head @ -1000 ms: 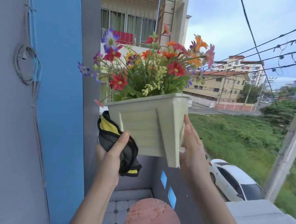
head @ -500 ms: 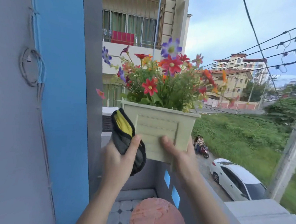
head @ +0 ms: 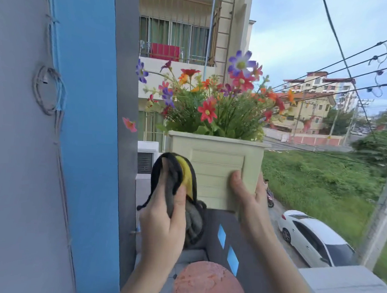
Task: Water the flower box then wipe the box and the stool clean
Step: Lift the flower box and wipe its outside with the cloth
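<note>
A pale green flower box (head: 216, 167) full of colourful flowers (head: 212, 102) is held up in front of me, upright, its bottom near the top of the dark balcony wall (head: 245, 256). My right hand (head: 250, 194) grips its right front corner, thumb on the slatted front. My left hand (head: 163, 225) holds a dark grey cloth with a yellow stripe (head: 182, 179) bunched against the box's left side. The round reddish stool seat (head: 207, 283) shows at the bottom, below my arms.
A blue and grey wall (head: 83, 140) with a wire coil rises close on the left. Beyond the balcony wall the ground drops to a street with a white car (head: 315, 240), grass and overhead cables. A tiled floor strip lies beside the stool.
The box was tilted and held higher a second ago; it has turned upright and come down towards the balcony wall. My right hand shifted from the side to the front corner.
</note>
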Tool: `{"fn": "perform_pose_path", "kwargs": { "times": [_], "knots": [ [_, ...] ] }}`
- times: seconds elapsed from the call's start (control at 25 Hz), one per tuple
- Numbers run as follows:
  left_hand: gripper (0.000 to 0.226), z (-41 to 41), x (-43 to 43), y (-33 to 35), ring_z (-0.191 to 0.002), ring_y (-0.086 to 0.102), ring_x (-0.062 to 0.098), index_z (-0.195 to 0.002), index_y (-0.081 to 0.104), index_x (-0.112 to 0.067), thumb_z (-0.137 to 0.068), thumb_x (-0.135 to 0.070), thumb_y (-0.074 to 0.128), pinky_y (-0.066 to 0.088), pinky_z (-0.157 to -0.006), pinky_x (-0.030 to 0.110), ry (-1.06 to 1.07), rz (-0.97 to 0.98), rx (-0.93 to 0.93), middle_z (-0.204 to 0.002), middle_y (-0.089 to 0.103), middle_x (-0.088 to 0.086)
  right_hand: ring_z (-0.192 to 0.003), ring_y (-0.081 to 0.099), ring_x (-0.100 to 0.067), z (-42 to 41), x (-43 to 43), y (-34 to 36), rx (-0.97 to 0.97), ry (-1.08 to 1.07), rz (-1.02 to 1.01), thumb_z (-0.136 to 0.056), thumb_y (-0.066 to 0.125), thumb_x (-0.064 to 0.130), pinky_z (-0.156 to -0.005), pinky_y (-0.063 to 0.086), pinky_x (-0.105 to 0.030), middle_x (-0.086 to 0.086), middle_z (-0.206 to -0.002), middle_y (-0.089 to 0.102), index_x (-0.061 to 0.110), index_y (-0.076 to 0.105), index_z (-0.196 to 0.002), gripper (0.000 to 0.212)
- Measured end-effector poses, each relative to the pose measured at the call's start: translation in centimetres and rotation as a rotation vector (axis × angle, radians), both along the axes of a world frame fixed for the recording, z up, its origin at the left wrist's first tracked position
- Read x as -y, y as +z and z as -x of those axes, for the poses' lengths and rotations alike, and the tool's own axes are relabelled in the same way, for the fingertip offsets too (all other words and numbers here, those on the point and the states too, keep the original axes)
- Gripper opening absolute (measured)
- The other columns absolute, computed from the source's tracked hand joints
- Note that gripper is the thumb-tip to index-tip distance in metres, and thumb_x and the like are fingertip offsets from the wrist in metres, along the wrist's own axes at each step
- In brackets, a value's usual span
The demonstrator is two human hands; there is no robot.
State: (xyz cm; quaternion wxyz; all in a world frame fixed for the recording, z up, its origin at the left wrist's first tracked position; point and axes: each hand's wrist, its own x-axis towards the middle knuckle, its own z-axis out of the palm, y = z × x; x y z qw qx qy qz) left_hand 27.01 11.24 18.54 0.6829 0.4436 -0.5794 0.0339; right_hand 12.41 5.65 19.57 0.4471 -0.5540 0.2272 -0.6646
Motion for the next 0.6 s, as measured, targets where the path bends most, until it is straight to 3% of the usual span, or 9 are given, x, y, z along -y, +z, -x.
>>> {"fn": "perform_pose_path", "kwargs": {
  "times": [0.08,0.16,0.2,0.24,0.28,0.36,0.48,0.6],
  "knots": [
    [0.056,0.4,-0.8,-0.9,-0.058,0.057,0.010,-0.132,0.047,-0.040,-0.085,-0.068,0.035,0.041,-0.049,0.013,-0.151,0.010,-0.076,-0.090,0.069,0.023,-0.110,0.063,-0.016,0.9,0.5,-0.5,0.030,0.039,-0.038,-0.073,0.070,0.042,-0.085,0.055,-0.031,0.004,-0.116,0.069,0.023,0.047,-0.128,0.063],
    [0.061,0.1,0.0,0.4,-0.079,0.063,0.000,-0.127,0.055,-0.026,-0.083,-0.066,0.044,0.048,-0.071,0.013,-0.408,-0.040,-0.198,-0.106,0.067,0.011,-0.111,0.063,-0.022,1.4,0.8,-0.8,0.058,0.093,-0.101,-0.058,0.077,0.053,-0.086,0.055,-0.035,-0.003,-0.118,0.068,0.018,0.050,-0.127,0.082],
    [0.056,-0.2,0.6,1.4,-0.085,0.063,-0.001,-0.122,0.058,-0.013,-0.087,-0.055,0.049,0.048,-0.076,0.017,-0.513,-0.097,-0.244,-0.101,0.067,0.009,-0.110,0.064,-0.023,1.6,0.9,-0.9,0.066,0.105,-0.115,-0.053,0.079,0.056,-0.086,0.056,-0.036,-0.005,-0.117,0.069,0.017,0.053,-0.124,0.085],
    [0.042,-0.5,1.5,2.1,-0.080,0.063,-0.002,-0.113,0.059,-0.005,-0.091,-0.040,0.051,0.049,-0.072,0.017,-0.575,-0.161,-0.298,-0.085,0.069,0.006,-0.107,0.065,-0.021,1.9,1.1,-0.9,0.072,0.112,-0.113,-0.049,0.080,0.058,-0.083,0.057,-0.034,-0.004,-0.114,0.070,0.018,0.056,-0.120,0.084],
    [0.027,-0.7,2.1,2.9,-0.072,0.062,0.000,-0.105,0.061,-0.005,-0.093,-0.027,0.051,0.048,-0.065,0.015,-0.633,-0.227,-0.381,-0.071,0.069,-0.002,-0.104,0.066,-0.018,2.2,1.1,-0.7,0.084,0.121,-0.105,-0.047,0.081,0.058,-0.080,0.058,-0.031,-0.001,-0.110,0.072,0.020,0.059,-0.115,0.081],
    [0.019,-0.6,2.7,2.9,-0.070,0.064,0.002,-0.101,0.066,-0.019,-0.092,-0.018,0.050,0.049,-0.063,0.015,-0.699,-0.323,-0.489,-0.069,0.070,-0.014,-0.101,0.067,-0.014,2.9,1.3,-0.7,0.116,0.136,-0.088,-0.044,0.082,0.057,-0.078,0.058,-0.030,0.003,-0.105,0.074,0.022,0.061,-0.109,0.077],
    [0.019,0.7,1.1,1.3,-0.072,0.062,0.001,-0.098,0.072,-0.030,-0.088,-0.026,0.057,0.049,-0.069,0.019,-0.733,-0.297,-0.423,-0.073,0.069,-0.017,-0.106,0.065,-0.018,4.1,1.7,-0.8,0.093,0.098,-0.106,-0.047,0.082,0.056,-0.085,0.056,-0.035,-0.001,-0.111,0.071,0.018,0.058,-0.115,0.082],
    [0.031,1.8,1.0,2.9,-0.103,0.061,0.007,-0.118,0.063,-0.024,-0.090,-0.033,0.052,0.046,-0.091,0.019,-0.629,-0.110,-0.264,-0.103,0.069,-0.013,-0.112,0.062,-0.024,4.6,1.8,-1.3,0.093,0.092,-0.115,-0.057,0.079,0.051,-0.092,0.052,-0.041,-0.006,-0.117,0.068,0.014,0.055,-0.121,0.078]
  ]
}}
